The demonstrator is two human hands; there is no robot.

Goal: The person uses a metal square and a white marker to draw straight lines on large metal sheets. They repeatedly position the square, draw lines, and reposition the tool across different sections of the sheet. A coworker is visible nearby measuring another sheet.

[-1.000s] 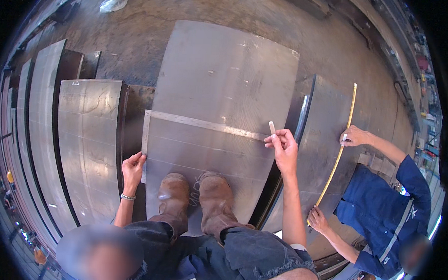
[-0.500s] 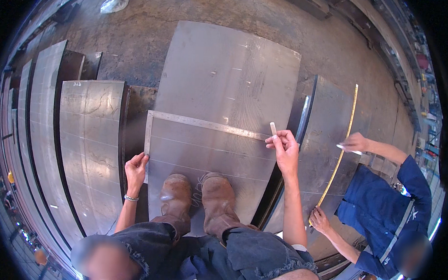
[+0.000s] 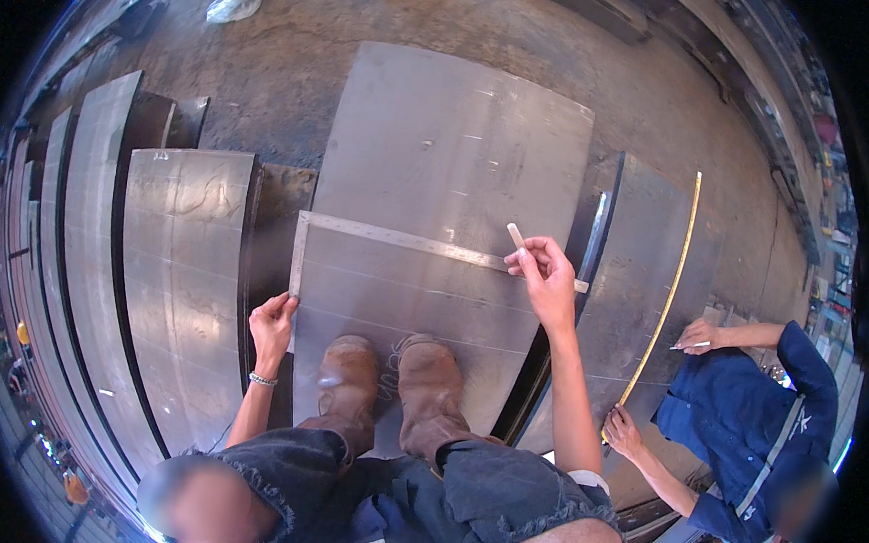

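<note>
– Left hand (image 3: 273,327)?
– Closed; framing square (image 3: 397,237) is pinched at its short leg's end.
– Right hand (image 3: 551,283)?
– White chalk stick (image 3: 515,236) is gripped near the long leg.
– Square's position?
– Laid flat across steel plate (image 3: 440,118), beyond brown boots (image 3: 428,378).

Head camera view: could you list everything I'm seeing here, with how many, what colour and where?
Middle plate: one, grey, centre
L-shaped ruler: one, silvery, across the middle plate
Chalk stick: one, whitish, in the right hand
Left plates: several, grey, left side
Right plate: one, grey, right side
Tape measure: one, yellow, on the right plate
Co-worker: one, dark blue clothes, right
Plastic bag: one, whitish, floor, top left
Far rim: too small to tell
Boots: two, brown, on the middle plate
Bracelet: one, pale, left wrist
Hands: two, bare; left hand at the ruler's short arm
</note>
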